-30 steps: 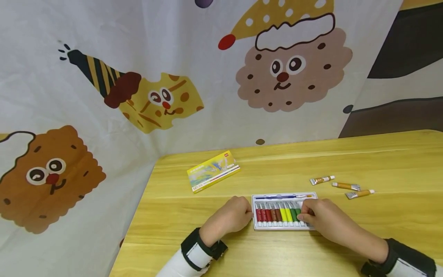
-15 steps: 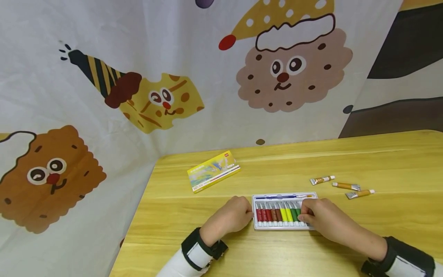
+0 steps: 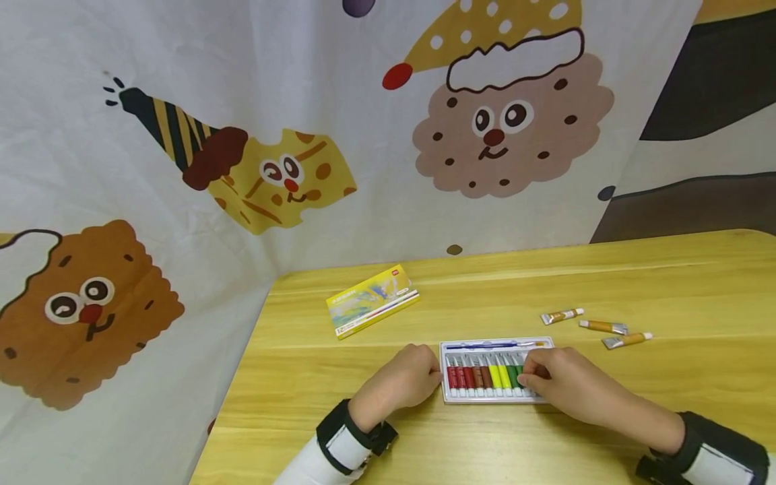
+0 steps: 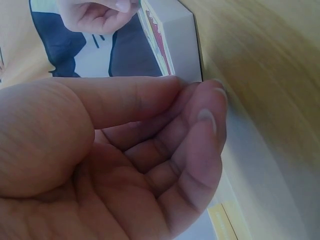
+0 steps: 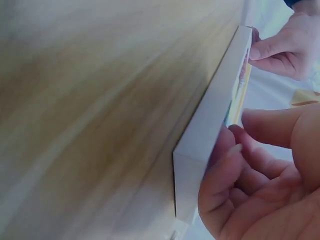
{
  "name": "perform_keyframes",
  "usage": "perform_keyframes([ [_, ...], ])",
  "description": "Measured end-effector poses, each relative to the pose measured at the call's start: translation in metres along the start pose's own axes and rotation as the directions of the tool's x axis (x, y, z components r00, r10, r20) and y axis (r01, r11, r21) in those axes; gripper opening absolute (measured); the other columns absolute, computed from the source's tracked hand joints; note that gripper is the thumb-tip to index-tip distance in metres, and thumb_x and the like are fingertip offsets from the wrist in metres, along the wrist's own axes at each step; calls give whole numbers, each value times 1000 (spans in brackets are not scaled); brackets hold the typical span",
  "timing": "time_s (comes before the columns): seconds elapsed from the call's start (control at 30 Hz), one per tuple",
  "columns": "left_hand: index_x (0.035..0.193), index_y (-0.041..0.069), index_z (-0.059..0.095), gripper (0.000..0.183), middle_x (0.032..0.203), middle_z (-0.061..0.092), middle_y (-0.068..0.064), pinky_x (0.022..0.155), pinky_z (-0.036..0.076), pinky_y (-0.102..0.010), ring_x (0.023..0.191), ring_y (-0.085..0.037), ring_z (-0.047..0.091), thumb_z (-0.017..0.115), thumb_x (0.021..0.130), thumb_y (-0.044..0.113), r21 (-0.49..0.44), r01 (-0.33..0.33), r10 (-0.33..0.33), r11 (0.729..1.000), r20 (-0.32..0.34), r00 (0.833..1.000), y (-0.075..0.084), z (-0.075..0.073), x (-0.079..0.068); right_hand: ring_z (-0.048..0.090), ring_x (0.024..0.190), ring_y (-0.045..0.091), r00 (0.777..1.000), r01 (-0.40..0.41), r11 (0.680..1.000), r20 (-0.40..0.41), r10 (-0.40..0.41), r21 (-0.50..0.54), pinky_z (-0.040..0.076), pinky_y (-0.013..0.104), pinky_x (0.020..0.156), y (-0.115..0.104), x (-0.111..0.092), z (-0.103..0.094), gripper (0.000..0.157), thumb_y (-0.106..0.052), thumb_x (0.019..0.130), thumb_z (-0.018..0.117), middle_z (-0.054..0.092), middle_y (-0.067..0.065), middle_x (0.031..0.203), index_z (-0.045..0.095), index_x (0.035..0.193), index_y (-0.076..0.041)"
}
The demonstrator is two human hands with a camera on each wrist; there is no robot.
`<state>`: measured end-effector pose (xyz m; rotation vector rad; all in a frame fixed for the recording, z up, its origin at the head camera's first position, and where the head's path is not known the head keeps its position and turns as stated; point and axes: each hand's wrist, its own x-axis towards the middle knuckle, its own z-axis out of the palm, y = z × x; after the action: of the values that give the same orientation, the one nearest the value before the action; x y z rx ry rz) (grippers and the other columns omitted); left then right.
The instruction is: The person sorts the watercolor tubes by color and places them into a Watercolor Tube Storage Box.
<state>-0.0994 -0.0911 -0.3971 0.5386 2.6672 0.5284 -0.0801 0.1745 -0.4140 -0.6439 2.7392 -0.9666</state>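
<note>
A white tray [image 3: 485, 400] holds a row of small paint tubes [image 3: 487, 376] in red, brown, yellow and green. A blue paintbrush [image 3: 485, 346] lies along its upper edge. At the tray's left end my left hand [image 3: 405, 374] pinches the rim between thumb and curled fingers; the left wrist view shows the fingertips [image 4: 207, 117] by the tray's corner. My right hand [image 3: 572, 384] lies over the right end, its thumb and index finger pinching at a green paint tube [image 3: 519, 376]. That hand hides the right-hand part of the tray.
Three ochre paint tubes lie loose to the upper right: one [image 3: 562, 316], another [image 3: 603, 327] and a third [image 3: 627, 341]. Up and left of the tray lies a yellow paint box [image 3: 372, 301]. Behind the wooden table [image 3: 339, 391] hangs a cartoon-printed cloth [image 3: 388, 222].
The head view has shifted very slightly. Both hands keep their places at the tray, and the loose tubes and the box have not moved.
</note>
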Motion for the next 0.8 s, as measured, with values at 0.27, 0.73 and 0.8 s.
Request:
perform_keyframes([
  [0.27, 56, 12, 60, 34, 50, 42, 4, 40, 33, -22, 46, -9, 42, 59, 90, 14, -17, -3, 3, 1000, -1, 1000, 0, 0, -1, 57, 94, 20, 976, 107, 962, -159, -150, -251, 51, 45, 78, 15, -12, -29, 30, -20, 80, 73, 65, 4, 103, 66, 107, -10],
  [0.73, 57, 11, 60, 35, 50, 42, 3, 38, 33, -23, 44, -9, 43, 58, 92, 15, -38, 28, -27, 999, 18, 999, 2, -1, -2, 44, 113, 46, 963, 87, 816, -162, -216, -572, 42, 65, 81, 108, -39, -77, 83, -48, 70, 76, 43, 31, 134, 49, 133, 0],
  [0.8, 58, 11, 61, 34, 50, 42, 3, 38, 33, -23, 44, -10, 43, 58, 92, 15, -41, 29, -29, 999, 20, 999, 2, -1, -2, 49, 108, 46, 956, 101, 808, -168, -241, -581, 45, 64, 77, 118, -41, -78, 78, -40, 68, 80, 48, 31, 130, 53, 128, 2],
])
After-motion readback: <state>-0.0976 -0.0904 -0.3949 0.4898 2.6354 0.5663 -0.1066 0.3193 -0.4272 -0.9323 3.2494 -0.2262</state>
